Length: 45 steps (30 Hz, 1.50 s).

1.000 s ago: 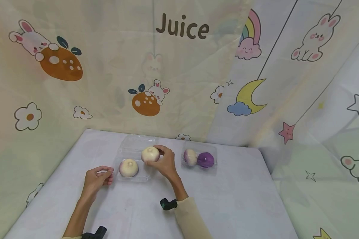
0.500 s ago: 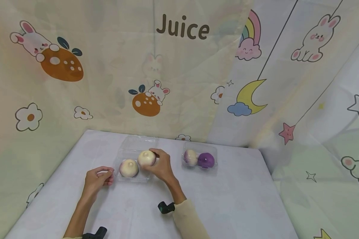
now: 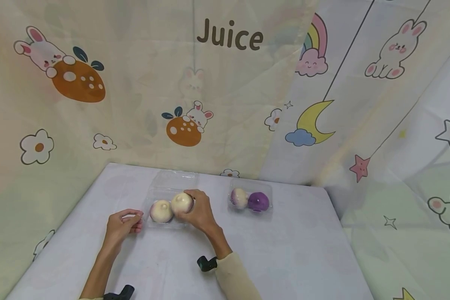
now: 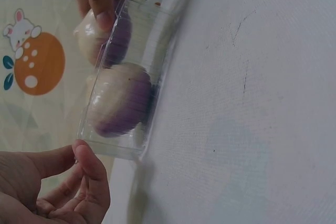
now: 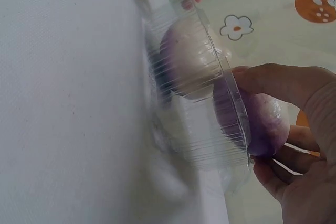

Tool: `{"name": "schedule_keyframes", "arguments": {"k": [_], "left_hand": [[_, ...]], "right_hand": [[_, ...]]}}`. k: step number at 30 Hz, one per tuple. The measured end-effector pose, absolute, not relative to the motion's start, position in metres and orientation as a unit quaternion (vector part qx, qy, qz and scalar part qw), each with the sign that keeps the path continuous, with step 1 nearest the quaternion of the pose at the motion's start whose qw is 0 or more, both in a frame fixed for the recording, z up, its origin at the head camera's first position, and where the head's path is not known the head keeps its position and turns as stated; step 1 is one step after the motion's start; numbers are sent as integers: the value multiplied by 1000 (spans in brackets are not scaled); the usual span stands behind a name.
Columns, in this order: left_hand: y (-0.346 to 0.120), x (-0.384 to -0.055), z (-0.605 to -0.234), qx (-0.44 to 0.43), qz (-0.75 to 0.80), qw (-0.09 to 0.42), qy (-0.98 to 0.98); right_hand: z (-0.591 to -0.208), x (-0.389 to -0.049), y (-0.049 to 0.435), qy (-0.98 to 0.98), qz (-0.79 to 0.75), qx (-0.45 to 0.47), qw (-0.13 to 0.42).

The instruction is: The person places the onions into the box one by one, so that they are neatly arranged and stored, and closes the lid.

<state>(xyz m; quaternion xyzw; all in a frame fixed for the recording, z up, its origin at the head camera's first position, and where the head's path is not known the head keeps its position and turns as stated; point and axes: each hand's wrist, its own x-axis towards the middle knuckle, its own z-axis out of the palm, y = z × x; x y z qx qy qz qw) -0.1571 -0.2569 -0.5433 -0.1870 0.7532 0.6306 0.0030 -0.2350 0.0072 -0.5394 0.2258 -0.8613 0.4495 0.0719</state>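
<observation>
My right hand grips a round turnip, cream on one side and purple on the other. It holds this turnip partly inside a clear plastic clamshell box, whose lid is folded back. A second turnip sits in the box, its pale nub upward in the head view. In the left wrist view the held turnip overlaps the box rim, right beside the seated turnip. My left hand pinches the rim at the box's left corner between thumb and forefinger.
Another clear box stands on the white table to the right. It holds a pale turnip and one with its purple side up. A printed curtain hangs behind the table.
My right hand has brought the turnip left and down, into the box's right half beside the other turnip. My left hand has stayed at the box corner.
</observation>
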Motion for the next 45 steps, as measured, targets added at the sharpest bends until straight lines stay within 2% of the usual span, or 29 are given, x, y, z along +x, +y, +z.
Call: {"name": "schedule_keyframes", "arguments": {"k": [24,45], "left_hand": [[-258,-158,-546,-192,633,2,750],[-259,-159,-546,-190,635,5,749]], "right_hand": [[-540,-234,-1,-888,356,274,98],[-540,-240,-3,-912,282,288,78]]}}
